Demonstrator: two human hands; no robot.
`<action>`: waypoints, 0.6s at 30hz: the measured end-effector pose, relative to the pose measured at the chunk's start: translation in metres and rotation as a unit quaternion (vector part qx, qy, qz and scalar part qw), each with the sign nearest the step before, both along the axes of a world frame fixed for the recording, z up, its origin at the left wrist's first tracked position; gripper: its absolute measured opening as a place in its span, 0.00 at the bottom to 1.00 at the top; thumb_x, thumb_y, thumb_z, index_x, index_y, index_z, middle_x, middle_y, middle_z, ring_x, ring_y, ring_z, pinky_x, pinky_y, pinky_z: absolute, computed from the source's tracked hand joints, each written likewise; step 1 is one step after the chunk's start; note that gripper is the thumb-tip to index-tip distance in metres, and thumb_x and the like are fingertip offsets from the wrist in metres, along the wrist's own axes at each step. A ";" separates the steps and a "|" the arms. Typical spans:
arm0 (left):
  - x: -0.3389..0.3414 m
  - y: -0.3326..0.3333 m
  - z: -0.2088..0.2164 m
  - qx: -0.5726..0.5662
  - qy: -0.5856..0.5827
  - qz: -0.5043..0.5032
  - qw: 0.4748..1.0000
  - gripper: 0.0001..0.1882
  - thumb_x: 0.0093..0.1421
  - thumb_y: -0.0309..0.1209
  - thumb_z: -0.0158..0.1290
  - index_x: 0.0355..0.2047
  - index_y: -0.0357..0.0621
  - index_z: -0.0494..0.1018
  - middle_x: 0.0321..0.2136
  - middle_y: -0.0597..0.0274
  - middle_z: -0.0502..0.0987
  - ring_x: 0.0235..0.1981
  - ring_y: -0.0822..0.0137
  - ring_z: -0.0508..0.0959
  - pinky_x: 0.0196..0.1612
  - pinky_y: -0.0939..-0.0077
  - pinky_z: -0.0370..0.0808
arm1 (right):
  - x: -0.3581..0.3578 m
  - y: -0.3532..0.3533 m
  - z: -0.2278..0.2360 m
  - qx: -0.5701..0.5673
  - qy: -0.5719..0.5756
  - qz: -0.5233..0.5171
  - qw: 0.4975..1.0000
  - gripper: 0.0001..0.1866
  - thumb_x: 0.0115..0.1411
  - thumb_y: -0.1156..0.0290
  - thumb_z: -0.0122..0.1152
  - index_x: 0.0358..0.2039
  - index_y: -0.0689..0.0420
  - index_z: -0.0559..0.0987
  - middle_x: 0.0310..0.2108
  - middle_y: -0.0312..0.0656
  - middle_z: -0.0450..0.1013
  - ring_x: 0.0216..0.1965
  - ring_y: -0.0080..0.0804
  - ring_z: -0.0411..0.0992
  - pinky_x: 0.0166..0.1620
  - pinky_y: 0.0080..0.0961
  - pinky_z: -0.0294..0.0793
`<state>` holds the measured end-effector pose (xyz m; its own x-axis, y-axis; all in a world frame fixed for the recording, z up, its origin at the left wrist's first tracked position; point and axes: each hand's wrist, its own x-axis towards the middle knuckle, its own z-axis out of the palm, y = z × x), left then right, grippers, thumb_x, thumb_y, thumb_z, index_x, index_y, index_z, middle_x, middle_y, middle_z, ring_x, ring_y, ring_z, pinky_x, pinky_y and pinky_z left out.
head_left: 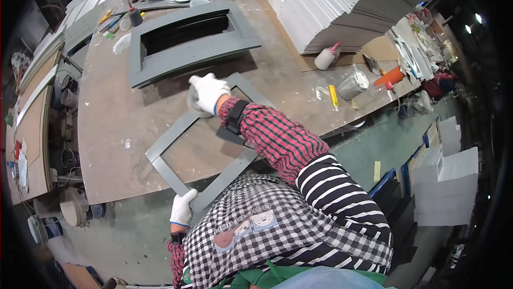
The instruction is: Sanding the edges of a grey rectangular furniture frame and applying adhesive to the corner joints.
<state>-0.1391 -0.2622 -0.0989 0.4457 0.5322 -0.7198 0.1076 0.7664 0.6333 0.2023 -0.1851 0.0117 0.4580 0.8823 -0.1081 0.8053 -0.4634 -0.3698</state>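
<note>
Grey rectangular frame (176,136) lay flat on the brown worktable (112,128), centre of the frame, one corner hanging past the table's near edge at lower centre. Left hand (183,207), in a white glove, closed around that overhanging lower corner, fingers wrapped on the frame's edge. Right hand (207,91), also white-gloved, curled over a pale round pad (193,102) and pressed down on the frame's upper corner, just above centre. Frame thus stretched between the two hands, left at its near end, right at its far end. Red checked sleeve with a black wrist strap ran from the right hand down toward the lower middle.

Behind the right hand, toward upper centre, stood a larger grey arched frame (187,43) on the same table, apart from the smaller one. Stack of pale boards (331,5) filled the upper right. White glue bottle (326,56) with a red tip lay beside that stack, and a yellow utility knife (333,96) rested right of centre.
</note>
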 end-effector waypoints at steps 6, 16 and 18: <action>0.005 -0.009 0.001 0.000 -0.017 0.047 0.999 0.10 0.58 0.26 0.60 0.40 0.39 0.75 0.31 0.59 0.79 0.31 0.66 0.79 0.36 0.69 0.78 | -0.068 0.017 0.000 0.038 0.038 0.107 0.993 0.24 0.53 0.63 0.65 0.51 0.50 0.74 0.46 0.61 0.73 0.45 0.61 0.77 0.47 0.50 0.79; 0.012 -0.022 -0.008 0.067 -0.093 0.032 0.993 0.13 0.63 0.36 0.59 0.42 0.42 0.72 0.31 0.64 0.77 0.33 0.69 0.78 0.39 0.71 0.76 | -0.001 -0.018 0.019 -0.032 -0.064 -0.004 0.997 0.39 0.48 0.55 0.70 0.62 0.42 0.68 0.51 0.56 0.73 0.51 0.55 0.75 0.53 0.46 0.76; 0.019 -0.017 0.001 0.093 -0.039 -0.001 0.995 0.14 0.63 0.34 0.59 0.44 0.40 0.72 0.32 0.63 0.78 0.34 0.69 0.78 0.40 0.71 0.76 | 0.014 -0.017 0.008 -0.031 -0.086 -0.008 0.996 0.38 0.51 0.57 0.67 0.63 0.42 0.67 0.53 0.58 0.71 0.52 0.56 0.75 0.54 0.45 0.76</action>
